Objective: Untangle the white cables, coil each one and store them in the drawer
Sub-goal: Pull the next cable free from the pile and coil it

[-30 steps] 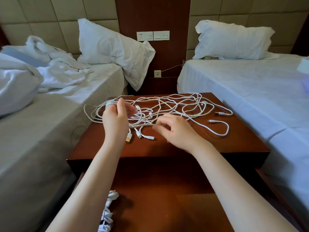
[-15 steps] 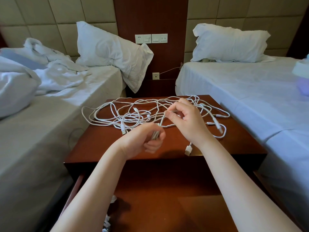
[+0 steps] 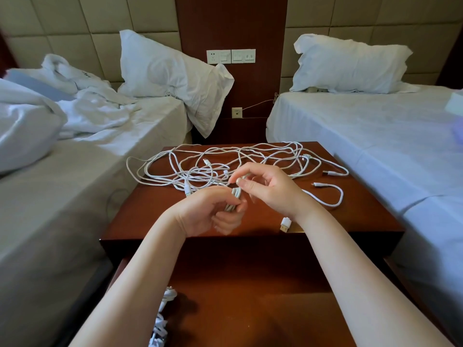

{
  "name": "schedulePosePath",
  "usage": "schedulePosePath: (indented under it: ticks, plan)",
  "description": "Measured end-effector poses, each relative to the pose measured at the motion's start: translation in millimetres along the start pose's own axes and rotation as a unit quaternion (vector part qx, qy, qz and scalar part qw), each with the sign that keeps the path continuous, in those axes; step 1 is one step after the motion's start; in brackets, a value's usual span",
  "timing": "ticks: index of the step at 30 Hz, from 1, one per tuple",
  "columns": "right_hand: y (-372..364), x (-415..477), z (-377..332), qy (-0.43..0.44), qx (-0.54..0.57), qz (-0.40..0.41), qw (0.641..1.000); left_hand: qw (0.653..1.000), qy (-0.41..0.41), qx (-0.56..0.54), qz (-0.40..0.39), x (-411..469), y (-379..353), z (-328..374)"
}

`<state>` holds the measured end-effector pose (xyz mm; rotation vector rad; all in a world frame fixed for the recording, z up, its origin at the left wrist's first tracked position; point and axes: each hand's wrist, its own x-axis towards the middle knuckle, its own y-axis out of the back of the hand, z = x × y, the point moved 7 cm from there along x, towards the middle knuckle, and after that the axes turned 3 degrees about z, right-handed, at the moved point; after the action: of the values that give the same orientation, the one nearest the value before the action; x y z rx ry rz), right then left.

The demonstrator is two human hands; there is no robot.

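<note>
- Since a second ago, your left hand [image 3: 213, 212] is drawing back from the tangle's left side toward the near edge of the nightstand [image 3: 350, 216], and your right hand [image 3: 271, 189] is closing in beside it.
- Your left hand is gripping a small bundle [image 3: 231, 200] of folded loops, fingers curled round it.
- Your right hand is pinching a strand [image 3: 245, 176] just above that bundle between thumb and forefinger, while the other fingers are hanging loosely curled.
- The white cables [image 3: 225, 159] are sprawling in loose, crossing loops over the far half of the nightstand, thin and smooth-sheathed, with several small plugs showing among them.
- One USB plug [image 3: 285, 224] is lying near the front edge, just beside your right wrist.
- These cables are probably handling light and limp, yet springy enough to be popping out of a slack coil, so I would be holding the bundle firmly and feeding strand close to it.
- The drawer [image 3: 263, 309] is standing open below, and coiled cables [image 3: 164, 319] are lying at its left, partly hidden by your forearm.
</note>
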<state>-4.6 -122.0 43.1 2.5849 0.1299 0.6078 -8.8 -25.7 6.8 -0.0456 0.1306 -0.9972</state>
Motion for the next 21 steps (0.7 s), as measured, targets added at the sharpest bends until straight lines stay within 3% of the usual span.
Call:
schedulePosePath:
  ticks: [14,21]
  plan:
    - [-0.5,-6.1,3.2,-0.047,0.03,-0.077,0.995,0.998,-0.002,0.008,-0.069,-5.4,-7.0,3.1]
    - [3.7,-5.2,6.4,-0.067,0.064,-0.033,0.995,0.996,-0.039,0.076,0.028,-0.4,-1.1,11.4]
